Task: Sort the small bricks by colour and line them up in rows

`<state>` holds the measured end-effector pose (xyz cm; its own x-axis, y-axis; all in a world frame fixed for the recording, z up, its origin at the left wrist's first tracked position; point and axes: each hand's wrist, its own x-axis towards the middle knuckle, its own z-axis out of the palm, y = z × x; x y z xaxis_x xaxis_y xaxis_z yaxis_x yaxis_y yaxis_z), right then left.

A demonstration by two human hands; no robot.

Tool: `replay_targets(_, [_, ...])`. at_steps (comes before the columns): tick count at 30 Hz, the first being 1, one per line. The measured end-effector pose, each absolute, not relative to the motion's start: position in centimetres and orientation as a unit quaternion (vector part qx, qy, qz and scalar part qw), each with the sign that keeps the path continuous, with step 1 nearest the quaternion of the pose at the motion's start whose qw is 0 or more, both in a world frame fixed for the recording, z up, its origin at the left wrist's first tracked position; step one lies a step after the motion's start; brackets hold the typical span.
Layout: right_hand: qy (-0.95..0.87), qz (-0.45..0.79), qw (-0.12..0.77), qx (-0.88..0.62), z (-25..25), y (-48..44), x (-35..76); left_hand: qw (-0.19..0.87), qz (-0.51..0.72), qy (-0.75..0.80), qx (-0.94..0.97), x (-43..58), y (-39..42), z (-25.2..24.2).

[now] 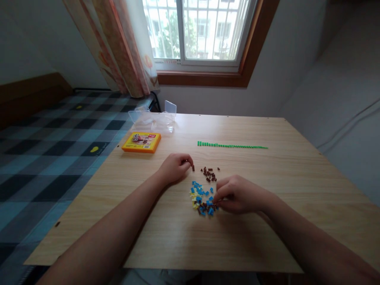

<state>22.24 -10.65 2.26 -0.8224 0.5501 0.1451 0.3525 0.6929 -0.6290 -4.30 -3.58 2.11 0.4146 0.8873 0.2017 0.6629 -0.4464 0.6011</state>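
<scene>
Tabletop (166,237) of pale, smooth wood grain, with a mixed pile of tiny plastic bricks (198,199) near the middle. Reaching in from below with two bare forearms, one on each side.

Curling the left hand (175,168) knuckles up, thumb and fingers narrowing at a single brown brick (193,168) — oblong, hard-edged, standing at the fingertips. Whether gripping it or only touching: too small to tell. Bending the right hand (236,194) down to the right edge of the pile, fingertips drawn close together among blue and brown pieces. Whether pinching one there: cannot tell, with the tips covering the spot.

Mingling in that pile: blue, pale yellow and dark brown, tumbled at all angles and overlapping. Lying just beyond, between the hands, a looser scatter of blocky brown pieces (209,173), with one stray at its right. Stretching sideways farther back, a thin row of bright green pieces (231,146), taller at the left end and tapering to the right.

Sitting toward the far left, a flat orange-and-yellow box (141,142) with a printed top; behind it, clear plastic packaging (157,120) with upright flaps. Spreading past the table's left edge, a cloth (29,146) in blue, grey and black checks. Hanging above — a flowered curtain (113,39) in soft folds, beside a barred window (210,31) framed in reddish-brown wood.
</scene>
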Motion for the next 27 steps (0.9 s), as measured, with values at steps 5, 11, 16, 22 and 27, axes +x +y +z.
replay_targets(5, [-0.914, 0.273, 0.153, -0.26, 2.3, -10.4, 22.5, 0.227, 0.251, 0.472, 0.814, -4.3, -3.5, 2.1])
replay_targets(11, [-0.897, 0.193, 0.191, -0.349, 2.1, -9.6, 23.0, 0.224, 0.237, 0.472, 0.82, -4.2, -3.6, 2.3])
replay_targets(16, [-0.864, 0.155, 0.259, -0.403, 1.7, -9.3, 23.1, 0.225, 0.233, 0.462, 0.826, -4.3, -3.6, 2.2])
replay_targets(22, [-0.866, 0.226, 0.272, -0.353, 1.6, -9.6, 22.9, 0.229, 0.235, 0.462, 0.824, -4.3, -3.5, 2.1])
replay_targets(27, [-0.881, 0.315, 0.235, -0.263, 2.2, -10.0, 22.6, 0.233, 0.235, 0.459, 0.824, -4.3, -3.4, 2.1])
